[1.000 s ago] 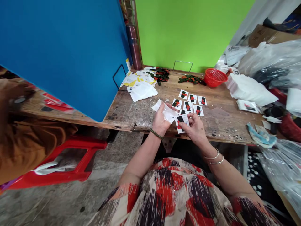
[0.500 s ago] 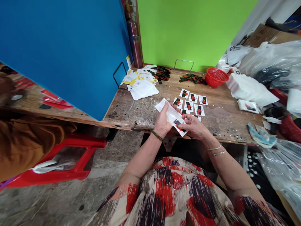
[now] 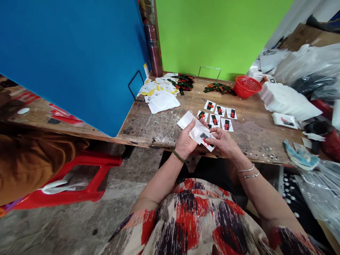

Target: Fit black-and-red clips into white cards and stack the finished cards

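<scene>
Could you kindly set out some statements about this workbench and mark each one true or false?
1. The left hand holds a white sleeve. True.
2. The right hand holds nothing. False: it holds a small card.
3. The green beaded bracelet is on the right wrist. False: it is on the left wrist.
4. The flask stands upright. True.
5. The basket is blue. False: it is red.

No lettering is legible, even on the cardboard box (image 3: 299,38).
</scene>
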Demonstrator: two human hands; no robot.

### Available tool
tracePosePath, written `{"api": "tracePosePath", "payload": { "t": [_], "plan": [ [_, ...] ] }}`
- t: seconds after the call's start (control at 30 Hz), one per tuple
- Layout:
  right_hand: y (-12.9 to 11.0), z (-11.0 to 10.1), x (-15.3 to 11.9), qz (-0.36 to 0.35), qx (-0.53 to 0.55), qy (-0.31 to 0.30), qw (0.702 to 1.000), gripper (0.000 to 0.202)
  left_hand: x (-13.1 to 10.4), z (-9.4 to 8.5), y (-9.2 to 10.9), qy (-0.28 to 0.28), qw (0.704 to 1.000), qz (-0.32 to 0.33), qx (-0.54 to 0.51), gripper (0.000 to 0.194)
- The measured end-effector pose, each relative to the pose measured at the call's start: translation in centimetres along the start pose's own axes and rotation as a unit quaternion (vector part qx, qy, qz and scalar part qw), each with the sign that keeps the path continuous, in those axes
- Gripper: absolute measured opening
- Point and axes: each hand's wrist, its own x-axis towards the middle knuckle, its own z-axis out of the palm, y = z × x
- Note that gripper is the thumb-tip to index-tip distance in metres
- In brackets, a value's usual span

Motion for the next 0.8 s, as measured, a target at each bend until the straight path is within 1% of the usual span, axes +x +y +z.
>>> {"api": "tracePosePath", "payload": {
  "t": [0.1, 0.2, 0.3, 0.4, 0.57, 0.63, 0.73, 0.8],
  "plan": [
    [0.3, 0.4, -0.1, 0.002, 0.007, -0.003, 1.000, 0.060, 0.1, -0.2, -0.3, 0.005, 1.000, 0.004, 0.000, 0.015],
    [0.7, 0.3, 0.1, 0.005, 0.005, -0.013, 1.000, 0.062, 0.0, -0.3, -0.7, -0.004, 1.000, -0.003, 0.014, 0.017],
    [1.1, 0.0, 0.3, -0.019, -0.003, 0.013, 1.000, 0.064, -0.2, -0.3, -1.0, -0.003, 1.000, 0.001, 0.024, 0.016],
    [1.2, -0.2, 0.4, -0.048, -0.012, 0.035, 0.998, 0.067, -0.3, -0.5, -1.1, 0.012, 1.000, 0.002, 0.017, 0.015],
    [1.3, -0.1, 0.5, -0.058, 0.002, -0.005, 0.998, 0.071, -0.2, -0.8, -1.3, 0.031, 0.998, -0.037, -0.026, 0.022],
    [1.5, 0.1, 0.8, -0.070, -0.007, 0.008, 0.997, 0.072, -0.3, -0.7, -1.6, 0.035, 0.998, -0.037, -0.037, 0.022],
    [1.9, 0.5, 1.2, -0.084, -0.019, 0.052, 0.995, 0.075, -0.3, -0.3, -2.1, 0.050, 0.997, -0.017, -0.049, 0.021],
    [2.0, 0.8, 1.4, -0.088, -0.018, 0.052, 0.995, 0.076, -0.3, -0.2, -2.3, 0.062, 0.997, -0.009, -0.052, 0.020]
  ]
}}
